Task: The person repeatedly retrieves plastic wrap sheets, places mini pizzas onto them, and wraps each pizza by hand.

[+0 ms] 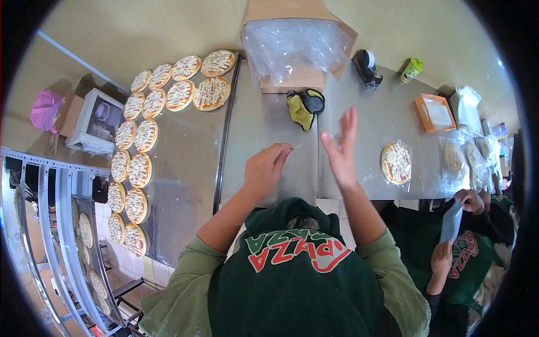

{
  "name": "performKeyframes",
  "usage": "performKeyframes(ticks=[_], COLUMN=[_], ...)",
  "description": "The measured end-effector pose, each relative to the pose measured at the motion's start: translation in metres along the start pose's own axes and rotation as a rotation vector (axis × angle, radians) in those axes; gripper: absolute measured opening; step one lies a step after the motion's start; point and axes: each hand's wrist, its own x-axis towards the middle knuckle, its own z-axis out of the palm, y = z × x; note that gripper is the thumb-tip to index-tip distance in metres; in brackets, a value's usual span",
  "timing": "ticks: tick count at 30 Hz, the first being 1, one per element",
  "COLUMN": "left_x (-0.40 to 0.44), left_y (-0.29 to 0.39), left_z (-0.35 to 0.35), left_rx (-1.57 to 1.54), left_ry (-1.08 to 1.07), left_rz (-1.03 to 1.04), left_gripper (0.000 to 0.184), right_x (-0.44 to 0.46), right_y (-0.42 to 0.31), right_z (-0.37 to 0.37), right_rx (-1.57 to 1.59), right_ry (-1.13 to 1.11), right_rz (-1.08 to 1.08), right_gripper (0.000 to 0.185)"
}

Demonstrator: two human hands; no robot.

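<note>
My left hand [266, 169] is over the metal table [247, 118] with its thumb and fingertips pinched together. Whatever may be between them is too small or too clear to make out. My right hand [343, 156] is raised to the right of it, fingers stretched, thumb apart, holding nothing. Beyond the hands lies a yellow and black cloth-like item [305, 108]. To the right of my right hand, a small topped pizza [396, 163] rests on the table in clear plastic.
Several topped pizzas [212, 93] line the left table's edges. A cardboard box [281, 84] of clear plastic bags, a tape dispenser [368, 70], a green-lidded cup [411, 71] and an orange tray [435, 112] stand behind. At right, a co-worker's hands [442, 255] hold a clear bag near bagged pizzas [453, 156].
</note>
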Motion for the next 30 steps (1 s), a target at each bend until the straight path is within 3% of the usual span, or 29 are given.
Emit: performKeyframes(ticks=[2,5,8,11,14,17,20,23,25,28,29,30], left_x=[0.005,0.01,0.021,0.035,0.039,0.015,0.01,0.017,0.02,0.02,0.019,0.016], left_y=[0.003,0.0,-0.014,-0.027,-0.032,-0.001,-0.001,-0.013,-0.013,0.006,0.004,-0.002], left_z=[-0.027,-0.053,-0.082,-0.114,-0.132,-0.099,-0.065,-0.053,-0.055,-0.064,-0.061,-0.054], left_rx=[-0.191,-0.463,-0.404,0.066,0.426,-0.335,-0.428,-0.664,-0.914,-1.369,-1.501,-1.634], left_ry=[-0.106,-0.311,-0.349,0.007,0.615,0.31,0.147,0.072,0.033,-0.031,0.01,0.055], left_rz=[-0.086,-0.178,-0.042,0.045,0.166,-0.123,-0.148,-0.276,-0.431,-0.871,-0.853,-0.835], left_gripper=[0.014,0.014,0.013,0.014,0.017,0.017,0.015,0.012,0.01,0.011,0.013,0.015], right_x=[0.011,0.016,0.03,0.02,0.02,0.012,0.001,-0.008,-0.011,-0.01,-0.008,-0.006], right_y=[-0.043,-0.061,-0.052,-0.017,-0.022,-0.039,-0.039,-0.043,-0.028,0.001,0.012,0.024], right_z=[-0.013,0.008,0.029,0.035,0.036,0.042,0.049,0.049,0.038,0.017,0.009,0.001], right_rx=[-0.38,-0.555,-0.621,-0.065,-0.014,0.105,0.309,0.26,-0.021,-0.326,-0.41,-0.287], right_ry=[-0.344,-0.824,-1.167,-0.895,-0.719,-0.602,-0.608,-0.43,-0.332,-0.159,-0.097,-0.075], right_rz=[-0.309,-0.364,0.112,0.229,0.468,0.545,0.518,0.456,0.295,0.123,0.079,0.156], right_gripper=[0.074,0.062,0.035,0.023,0.023,0.023,0.024,0.022,0.019,0.013,0.01,0.009])
